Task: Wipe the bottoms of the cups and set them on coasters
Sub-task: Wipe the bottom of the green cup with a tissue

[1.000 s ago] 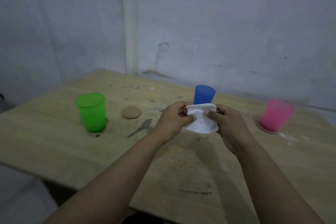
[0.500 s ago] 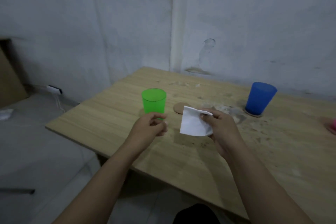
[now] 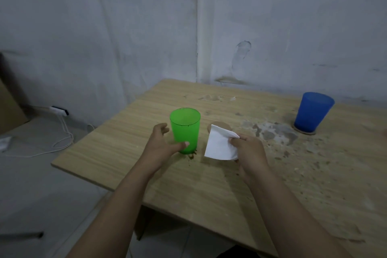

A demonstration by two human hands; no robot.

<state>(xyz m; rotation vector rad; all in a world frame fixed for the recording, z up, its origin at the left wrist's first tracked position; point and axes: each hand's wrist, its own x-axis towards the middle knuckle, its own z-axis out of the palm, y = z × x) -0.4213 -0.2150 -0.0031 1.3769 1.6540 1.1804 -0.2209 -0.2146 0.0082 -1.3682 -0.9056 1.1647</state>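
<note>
A translucent green plastic cup [image 3: 185, 130], smooth-walled and slightly tapered, stands upright near the left edge of the pale wood-grain desk [image 3: 209, 184]. Small brown crumbs of dirt lie at its foot. The left hand [image 3: 162, 145] reaches around it from the near side: the thumb lies against the lower front of the cup, while the fingers [image 3: 161, 129] are spread and loosely curved beside its left wall; whether they touch the cup cannot be told.

Just right of the cup, the right hand [image 3: 249, 153] pinches a folded white cloth [image 3: 219, 145], flat and roughly triangular, between thumb and curled fingers, holding it above the desk. Behind the cloth a round cork-brown coaster [image 3: 222, 126] lies flat on the desk, mostly hidden by the cloth's upper corner.

Well apart, at the far right, a translucent blue plastic cup [image 3: 313, 114] stands upright on a second round coaster [image 3: 304, 131], of which only the near rim shows.

The desk surface is scuffed, with a grey smeared patch between the two coasters and specks of grit scattered across its right half. The desk sits in a corner of rough, whitewashed plaster walls [image 3: 104, 27]. On the grey floor [image 3: 31, 184] to the left, a white cable [image 3: 62, 138] loops away from a small white block by the wall; what that block is cannot be made out. A brown board is cut off at the left edge.
</note>
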